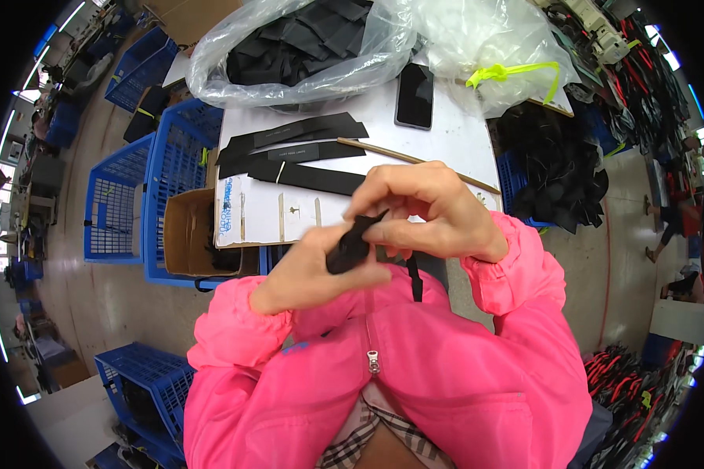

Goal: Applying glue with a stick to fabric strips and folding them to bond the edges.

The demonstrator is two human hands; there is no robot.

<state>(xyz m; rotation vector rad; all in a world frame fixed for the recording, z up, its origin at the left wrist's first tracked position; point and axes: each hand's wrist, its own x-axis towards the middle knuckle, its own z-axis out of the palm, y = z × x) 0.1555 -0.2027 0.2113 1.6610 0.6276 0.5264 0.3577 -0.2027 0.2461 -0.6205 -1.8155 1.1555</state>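
Hands [309, 272] [438, 215], two, hold one black piece [350, 248]; one phone [414, 95] lies beyond

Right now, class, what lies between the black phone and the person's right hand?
In the head view, a thin brown stick lies slanting across the white tabletop between the phone and the right hand.

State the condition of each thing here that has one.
Left hand: closed around black piece
Right hand: at that piece, grip unclear
Phone: screen dark
Left plastic bag: open, holding black pieces
Right plastic bag: unclear whether closed
Cardboard box: open
Black strips: lying, partly overlapping
Jacket zipper: partly undone
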